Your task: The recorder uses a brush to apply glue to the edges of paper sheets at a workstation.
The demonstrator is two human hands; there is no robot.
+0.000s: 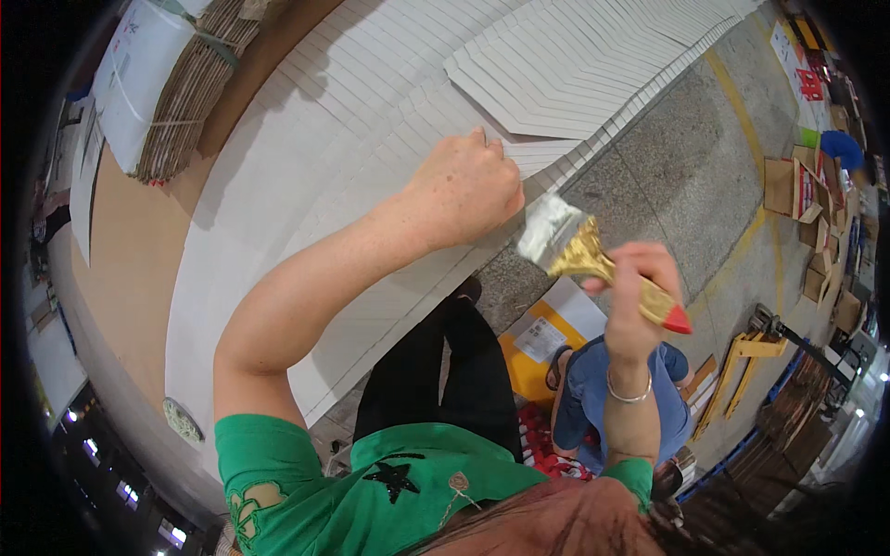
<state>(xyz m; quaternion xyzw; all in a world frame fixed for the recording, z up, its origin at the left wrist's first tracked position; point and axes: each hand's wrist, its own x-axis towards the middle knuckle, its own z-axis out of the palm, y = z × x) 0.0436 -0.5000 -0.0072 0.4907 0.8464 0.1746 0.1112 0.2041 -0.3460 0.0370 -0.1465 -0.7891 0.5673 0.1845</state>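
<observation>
My right hand is wrapped round a wide paintbrush with a gold handle and a red tip. Thick white paste coats its bristles, which hang in the air just past the table edge. My left hand rests on the overlapping white sheets, its fingers curled under. Whatever those fingers grip, if anything, is hidden. Beyond it lies a fanned stack of white cardboard pieces with angled corners, their edges stepped like shingles.
A strapped bundle of folded cardboard stands at the left on brown board. A roundish patterned object lies near the table's left rim. Close on my right is a person in blue. Open cartons line the floor at far right.
</observation>
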